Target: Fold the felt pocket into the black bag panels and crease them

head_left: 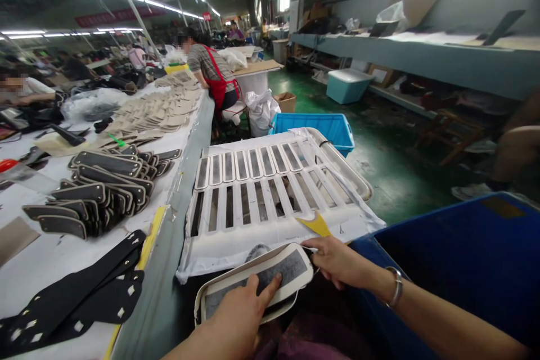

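A rounded rectangular panel (295, 270) with a pale border and a dark grey centre lies tilted over my lap, atop a similar pale-rimmed piece (197, 309). My left hand (236, 309) rests on its face, index and middle fingers stretched out and pressing on the grey part. At the panel's right end, my right hand (335, 261) is closed with its fingertips at the edge, seemingly pinching it. Just behind that hand a yellow flat tool (316, 225) shows; whether the hand touches it I cannot tell. A metal bracelet (396, 287) circles the right wrist.
Ahead, a white slotted frame (236, 239) carries a row of grey panels (242, 165). Stacked dark strap pieces (105, 166) cover the left table. A dark blue bin (455, 236) stands close at right, a light blue crate (316, 126) beyond. A person in a red apron (217, 81) bends forward.
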{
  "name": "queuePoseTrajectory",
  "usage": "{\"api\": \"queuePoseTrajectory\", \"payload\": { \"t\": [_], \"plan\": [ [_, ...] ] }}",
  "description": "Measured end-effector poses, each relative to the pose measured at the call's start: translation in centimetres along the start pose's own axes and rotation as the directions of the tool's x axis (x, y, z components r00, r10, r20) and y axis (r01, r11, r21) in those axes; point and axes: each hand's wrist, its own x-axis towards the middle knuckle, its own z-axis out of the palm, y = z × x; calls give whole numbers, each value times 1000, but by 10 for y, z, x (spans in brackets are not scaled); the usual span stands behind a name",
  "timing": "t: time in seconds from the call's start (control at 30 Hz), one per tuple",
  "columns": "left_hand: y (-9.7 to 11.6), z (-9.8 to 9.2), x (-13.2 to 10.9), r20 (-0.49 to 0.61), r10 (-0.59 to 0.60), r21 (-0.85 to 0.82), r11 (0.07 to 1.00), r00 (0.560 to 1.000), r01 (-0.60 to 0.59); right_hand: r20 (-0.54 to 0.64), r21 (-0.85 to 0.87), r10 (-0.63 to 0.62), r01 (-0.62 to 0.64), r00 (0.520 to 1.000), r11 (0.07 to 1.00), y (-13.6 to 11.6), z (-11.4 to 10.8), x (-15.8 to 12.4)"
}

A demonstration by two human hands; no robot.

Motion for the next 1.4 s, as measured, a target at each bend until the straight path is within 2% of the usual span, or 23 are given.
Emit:
{"api": "queuePoseTrajectory", "payload": {
  "t": [0.17,0.37,0.47,0.53,0.6,0.63,0.7,0.77,0.83,0.9,0.93,1.07,1.17,1.23,1.27,1.3,1.33,1.4],
  "plan": [
    [1,-3,1,13,0,-8,1000,1000,0,-130,-85,-16,5,991,996,-6,10,-8],
    [0,0,2,-15,0,-11,1000,1000,0,-40,-87,55,-58,998,995,-10,9,-8],
    [1,2,2,-41,-7,2,1000,999,7,-82,-291,-24,0,996,957,-15,6,-13],
    [1,4,2,-52,-18,13,1000,999,19,-127,-477,-199,116,972,871,-22,4,-22],
    [1,6,2,-53,-17,23,1000,998,18,-132,-619,-387,229,913,752,-31,4,-35],
    [0,7,3,-52,-14,30,999,999,16,-95,-671,-459,283,883,685,-35,5,-42],
    [0,8,3,-58,-2,35,999,998,4,59,-752,-546,397,835,526,-42,11,-52],
    [-1,8,2,-68,0,18,1000,998,2,247,-799,-556,492,793,346,-45,22,-56],
    [-2,8,1,-73,-7,-11,1000,997,6,369,-832,-528,525,765,180,-46,35,-54],
    [-2,8,1,-75,-11,-29,1000,997,8,401,-861,-497,502,769,81,-44,46,-48],
    [-3,9,0,-80,-8,-35,999,997,5,390,-876,-486,477,782,65,-42,51,-45],
    [-5,11,1,-95,2,-36,999,995,-5,288,-925,-458,367,841,93,-36,59,-36],
    [-7,11,2,-92,19,-25,999,996,-21,306,-933,-419,357,855,48,-38,56,-43],
    [-8,11,3,-89,27,-28,999,996,-30,324,-925,-414,377,851,51,-45,47,-51],
    [-9,11,3,-89,29,-34,999,996,-32,317,-915,-424,391,848,96,-48,40,-54],
    [-9,11,3,-88,32,-39,999,996,-36,288,-896,-437,401,852,189,-50,31,-56],
    [-9,11,2,-90,35,-45,998,995,-40,222,-860,-452,393,864,326,-50,21,-55],
    [-9,10,1,-95,39,-51,998,995,-44,-40,-680,-416,280,909,677,-38,0,-46]
  ]
}}
